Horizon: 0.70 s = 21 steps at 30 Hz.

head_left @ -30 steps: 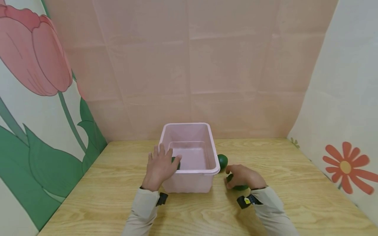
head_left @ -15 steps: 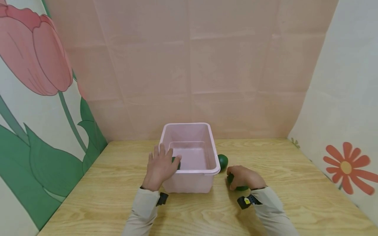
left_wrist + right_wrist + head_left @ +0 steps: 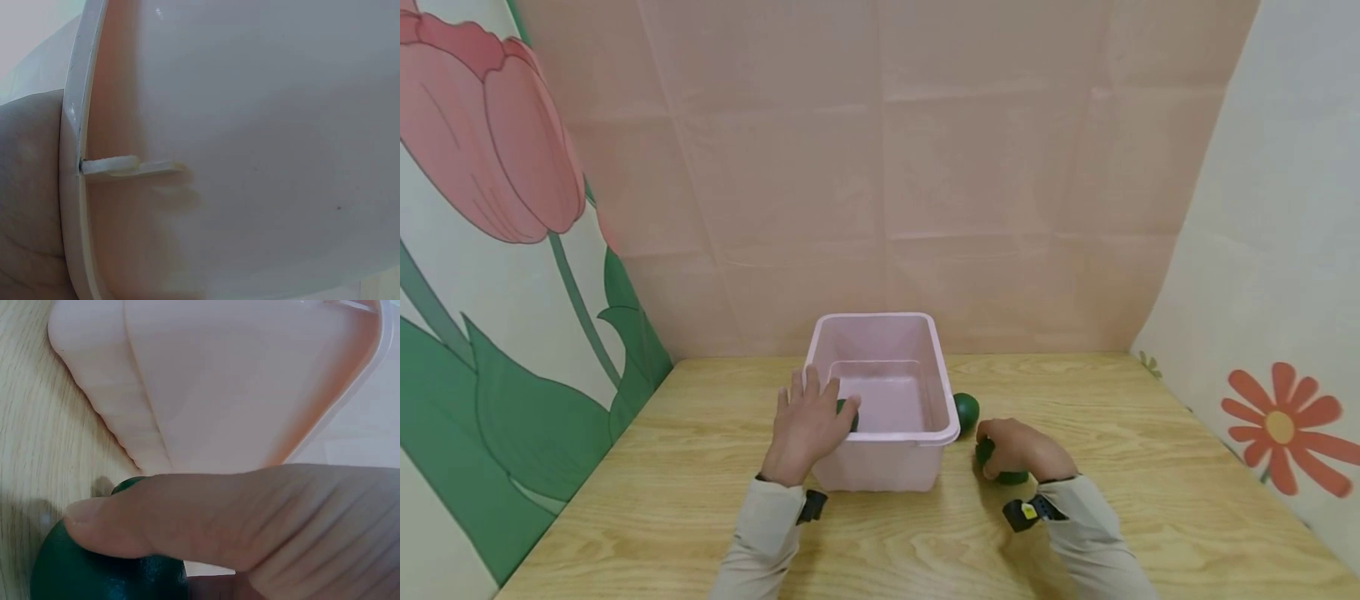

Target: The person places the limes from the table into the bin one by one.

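Seemingly mid-grasp, a lift needed next, my right hand [image 3: 1018, 448] grips a glossy green rounded object [image 3: 69, 575] four o'clock from the pink rectangular plastic bin [image 3: 883, 465], left hand [image 3: 806, 425] spread at seven.

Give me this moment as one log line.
left hand: touches pink bin | right hand: grips green object | second green object: beside bin | third green object: inside bin

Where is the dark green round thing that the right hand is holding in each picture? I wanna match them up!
Head: right of centre, low down; the dark green round thing is partly hidden by the right hand.
Left wrist: not in this picture.
Right wrist: bottom left corner, partly covered by the hand.
Shared landmark: the pink bin, in all three views, though both wrist views show only part of it.
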### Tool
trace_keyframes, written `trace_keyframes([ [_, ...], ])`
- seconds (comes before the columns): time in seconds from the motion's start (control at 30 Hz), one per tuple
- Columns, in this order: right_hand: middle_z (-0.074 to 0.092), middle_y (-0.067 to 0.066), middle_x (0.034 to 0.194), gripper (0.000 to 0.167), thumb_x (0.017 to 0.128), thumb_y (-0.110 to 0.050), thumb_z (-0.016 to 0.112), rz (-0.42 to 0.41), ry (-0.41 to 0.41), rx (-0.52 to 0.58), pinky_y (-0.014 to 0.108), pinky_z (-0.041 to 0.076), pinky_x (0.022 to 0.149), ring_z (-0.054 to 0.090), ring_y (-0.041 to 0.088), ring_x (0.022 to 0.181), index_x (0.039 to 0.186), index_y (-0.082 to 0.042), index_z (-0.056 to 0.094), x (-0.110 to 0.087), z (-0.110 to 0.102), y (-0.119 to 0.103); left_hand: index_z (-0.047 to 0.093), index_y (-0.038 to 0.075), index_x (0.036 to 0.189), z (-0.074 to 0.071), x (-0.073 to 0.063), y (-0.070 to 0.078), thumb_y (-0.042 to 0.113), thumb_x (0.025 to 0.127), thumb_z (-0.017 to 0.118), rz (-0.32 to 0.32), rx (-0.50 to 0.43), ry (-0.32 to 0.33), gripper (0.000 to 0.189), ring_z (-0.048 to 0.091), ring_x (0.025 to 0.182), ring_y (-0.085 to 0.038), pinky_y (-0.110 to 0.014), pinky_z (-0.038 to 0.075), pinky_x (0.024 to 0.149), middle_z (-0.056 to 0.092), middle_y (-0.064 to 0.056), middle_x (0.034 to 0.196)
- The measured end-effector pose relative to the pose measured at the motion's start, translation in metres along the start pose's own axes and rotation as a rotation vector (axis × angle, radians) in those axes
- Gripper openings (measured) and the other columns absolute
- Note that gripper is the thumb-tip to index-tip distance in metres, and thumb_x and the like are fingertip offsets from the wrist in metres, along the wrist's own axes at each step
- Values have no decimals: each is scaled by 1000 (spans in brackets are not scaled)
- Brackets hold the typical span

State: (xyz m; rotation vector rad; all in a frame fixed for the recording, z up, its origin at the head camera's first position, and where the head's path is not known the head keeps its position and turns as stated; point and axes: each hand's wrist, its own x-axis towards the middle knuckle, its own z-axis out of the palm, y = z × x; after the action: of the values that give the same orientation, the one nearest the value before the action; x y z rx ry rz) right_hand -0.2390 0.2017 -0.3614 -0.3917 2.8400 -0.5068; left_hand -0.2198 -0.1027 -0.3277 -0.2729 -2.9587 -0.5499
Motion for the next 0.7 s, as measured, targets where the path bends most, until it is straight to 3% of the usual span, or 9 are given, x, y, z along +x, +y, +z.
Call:
trace_keyframes([
  [0.27, 66, 10, 105, 44, 76, -8, 80, -33, 33, 43, 47, 52, 81, 59, 25, 92, 116, 1, 63, 0, -2, -1, 43, 4, 151, 0, -1, 0, 45, 106, 39, 3, -7, 3, 61, 6, 149, -48, -65, 11, 117, 17, -29, 161],
  [0.7, 66, 9, 98, 43, 79, -17, 82, -114, 112, 70, 43, 53, 76, 61, 24, 87, 111, 3, 62, 4, -3, 1, 43, 5, 151, 1, 0, -1, 46, 106, 39, 6, -2, 9, 62, 7, 149, -48, -65, 10, 117, 17, -29, 161],
])
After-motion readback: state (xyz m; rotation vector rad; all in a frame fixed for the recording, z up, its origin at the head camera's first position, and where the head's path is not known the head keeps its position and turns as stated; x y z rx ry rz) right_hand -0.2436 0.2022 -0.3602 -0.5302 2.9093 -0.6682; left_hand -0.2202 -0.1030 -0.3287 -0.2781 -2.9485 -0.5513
